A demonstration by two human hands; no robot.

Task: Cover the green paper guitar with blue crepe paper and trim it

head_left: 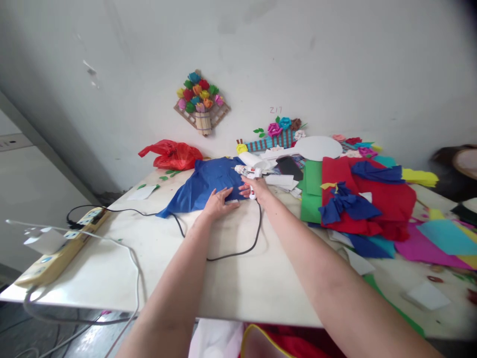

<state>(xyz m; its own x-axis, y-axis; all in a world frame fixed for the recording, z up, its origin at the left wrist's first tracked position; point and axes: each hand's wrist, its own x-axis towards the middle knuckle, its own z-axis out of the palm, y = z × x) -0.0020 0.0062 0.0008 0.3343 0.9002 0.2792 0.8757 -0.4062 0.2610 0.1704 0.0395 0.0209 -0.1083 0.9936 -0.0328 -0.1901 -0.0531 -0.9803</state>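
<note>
A large piece of blue crepe paper lies on the table in front of me. Flat on its near edge rests my left hand, fingers stretched out. My right hand is wrapped around the handle of a white hot glue gun, its nozzle pointing left over the blue paper's right part. From the gun a black cord loops across the table toward the left. A small pale strip shows beside my left hand; what it is I cannot tell.
A power strip with plugs and cables lies along the table's left side. Behind the blue paper is a red plastic bag. Red crepe paper, green sheets and a white disc crowd the right. A flower decoration hangs on the wall.
</note>
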